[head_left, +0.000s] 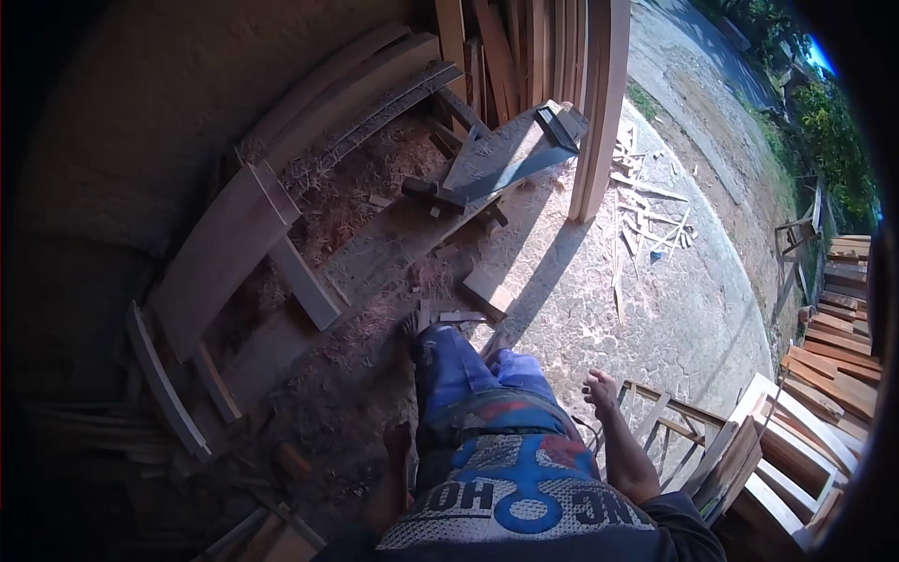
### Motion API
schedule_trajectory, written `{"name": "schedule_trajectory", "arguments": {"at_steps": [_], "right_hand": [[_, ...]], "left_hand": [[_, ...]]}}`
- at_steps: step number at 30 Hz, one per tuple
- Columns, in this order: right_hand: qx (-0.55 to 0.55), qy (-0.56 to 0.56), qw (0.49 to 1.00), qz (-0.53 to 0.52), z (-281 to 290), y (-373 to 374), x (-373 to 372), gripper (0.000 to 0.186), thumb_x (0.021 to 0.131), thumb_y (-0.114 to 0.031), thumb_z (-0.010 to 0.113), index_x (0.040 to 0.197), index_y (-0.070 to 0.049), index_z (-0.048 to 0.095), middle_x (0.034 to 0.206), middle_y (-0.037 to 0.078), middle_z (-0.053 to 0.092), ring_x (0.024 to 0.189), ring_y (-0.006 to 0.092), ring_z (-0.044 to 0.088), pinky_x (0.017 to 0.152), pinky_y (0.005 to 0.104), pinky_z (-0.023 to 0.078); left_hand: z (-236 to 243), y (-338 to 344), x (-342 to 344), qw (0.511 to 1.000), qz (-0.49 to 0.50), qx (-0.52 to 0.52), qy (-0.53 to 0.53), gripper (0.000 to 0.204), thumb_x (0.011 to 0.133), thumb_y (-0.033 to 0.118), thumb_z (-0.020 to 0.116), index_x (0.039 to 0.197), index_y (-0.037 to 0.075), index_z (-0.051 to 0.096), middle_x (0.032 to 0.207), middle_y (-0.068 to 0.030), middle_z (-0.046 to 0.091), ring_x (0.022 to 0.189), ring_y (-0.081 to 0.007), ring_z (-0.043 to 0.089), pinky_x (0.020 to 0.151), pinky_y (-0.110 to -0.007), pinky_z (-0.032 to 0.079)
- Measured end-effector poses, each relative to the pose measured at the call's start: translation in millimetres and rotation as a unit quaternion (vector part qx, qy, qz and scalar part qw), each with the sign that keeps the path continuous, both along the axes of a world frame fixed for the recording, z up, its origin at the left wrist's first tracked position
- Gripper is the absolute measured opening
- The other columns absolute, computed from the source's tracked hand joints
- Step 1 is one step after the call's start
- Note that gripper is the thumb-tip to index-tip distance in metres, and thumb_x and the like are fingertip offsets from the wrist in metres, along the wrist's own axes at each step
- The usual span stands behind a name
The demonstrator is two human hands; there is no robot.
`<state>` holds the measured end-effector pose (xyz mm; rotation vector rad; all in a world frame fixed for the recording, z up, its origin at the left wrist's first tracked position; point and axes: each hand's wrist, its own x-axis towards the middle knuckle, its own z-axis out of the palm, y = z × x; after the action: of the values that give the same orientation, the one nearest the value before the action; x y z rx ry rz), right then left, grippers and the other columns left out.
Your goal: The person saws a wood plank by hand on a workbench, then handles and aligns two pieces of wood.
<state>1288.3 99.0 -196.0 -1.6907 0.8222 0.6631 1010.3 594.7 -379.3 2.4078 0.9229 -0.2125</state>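
Note:
My right hand (600, 391) hangs beside my blue trousers (478, 375), fingers loosely apart and holding nothing, above the pale floor. My left hand (397, 438) hangs at my other side in shadow; its fingers are too dark to make out. Ahead, a low wooden bench (501, 150) carries dark metal or wooden fittings, with a loose short board (487, 292) on the floor near my feet. Beside my right arm stands a wooden frame (655, 417).
Long boards (211, 272) lean at the left among shavings, and upright timbers (595, 112) stand by the bench. Scrap sticks (651, 206) litter the sunlit floor (693, 300). Stacked lumber (843, 347) lines the right, beyond which are a paved strip (693, 84) and greenery.

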Motion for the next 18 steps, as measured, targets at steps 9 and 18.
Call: {"name": "schedule_trajectory", "arguments": {"at_steps": [9, 18], "right_hand": [[0.026, 0.031, 0.984, -0.172, -40, -62, -27, 0.049, 0.089, -0.014, 0.059, 0.135, -0.003, 0.052, 0.092, 0.008, 0.065, 0.074, 0.0177, 0.065, 0.061, 0.0333, 0.053], [-0.031, 0.075, 0.996, 0.038, -108, -118, -44, 0.025, 0.086, -0.01, 0.069, 0.109, 0.001, 0.071, 0.088, 0.01, 0.072, 0.076, 0.0196, 0.07, 0.065, 0.0334, 0.056]], "left_hand": [[42, -13, 140, 0.957, 0.194, -0.211, 0.04, 0.033, 0.092, 0.022, 0.063, 0.118, 0.002, 0.064, 0.098, -0.0131, 0.07, 0.087, -0.024, 0.067, 0.071, -0.036, 0.053], [117, -49, 328, 0.904, 0.304, -0.29, -0.076, 0.049, 0.088, 0.015, 0.067, 0.134, 0.003, 0.054, 0.11, -0.0093, 0.066, 0.086, -0.0197, 0.064, 0.074, -0.034, 0.054]]}}
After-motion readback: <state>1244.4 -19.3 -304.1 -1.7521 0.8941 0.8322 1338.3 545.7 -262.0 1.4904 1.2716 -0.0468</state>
